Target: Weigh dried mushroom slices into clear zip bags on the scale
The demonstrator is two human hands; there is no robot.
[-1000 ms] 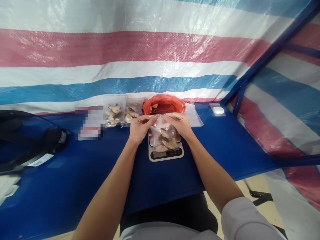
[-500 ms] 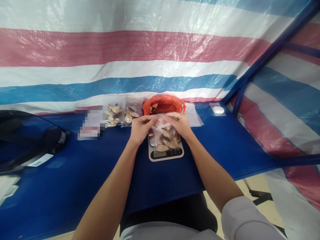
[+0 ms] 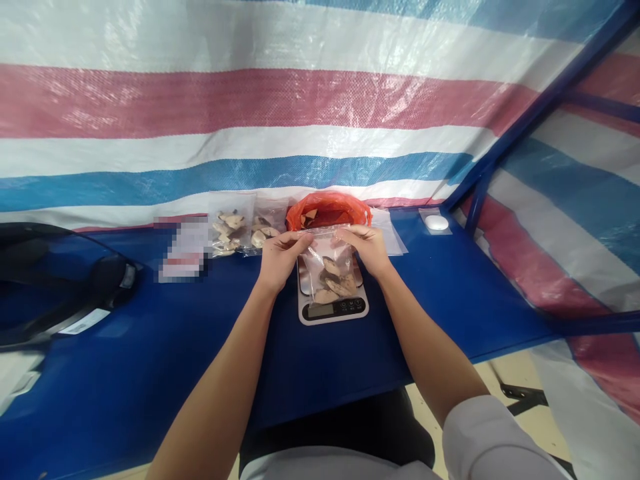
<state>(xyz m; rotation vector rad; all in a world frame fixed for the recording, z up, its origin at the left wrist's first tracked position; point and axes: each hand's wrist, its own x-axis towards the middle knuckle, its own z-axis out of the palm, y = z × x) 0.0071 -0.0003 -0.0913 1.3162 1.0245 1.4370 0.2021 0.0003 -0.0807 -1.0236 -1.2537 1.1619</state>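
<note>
A clear zip bag (image 3: 326, 261) with several pale, dark-edged dried slices inside hangs over a white kitchen scale (image 3: 304, 316). My left hand (image 3: 281, 259) pinches the bag's top edge at its left end. Toward the other end, my right hand (image 3: 369, 251) pinches the same edge between thumb and fingers. The bag's lower part covers most of the scale's plate; whether it rests there I cannot tell. Just behind my hands sits an open red plastic bag (image 3: 333, 201) with more slices in it.
Two filled clear bags, one (image 3: 231, 230) farther left and another (image 3: 265, 227), lie left of the red bag. Flat empty bags (image 3: 393, 233) and a small bag with a white round object (image 3: 437, 223) are right. Black headgear (image 3: 107, 277) lies left on the blue table (image 3: 200, 373).
My right hand has shifted slightly right along the bag's top edge, away from my left hand. The left hand keeps its pinch, and the bag stays over the scale.
</note>
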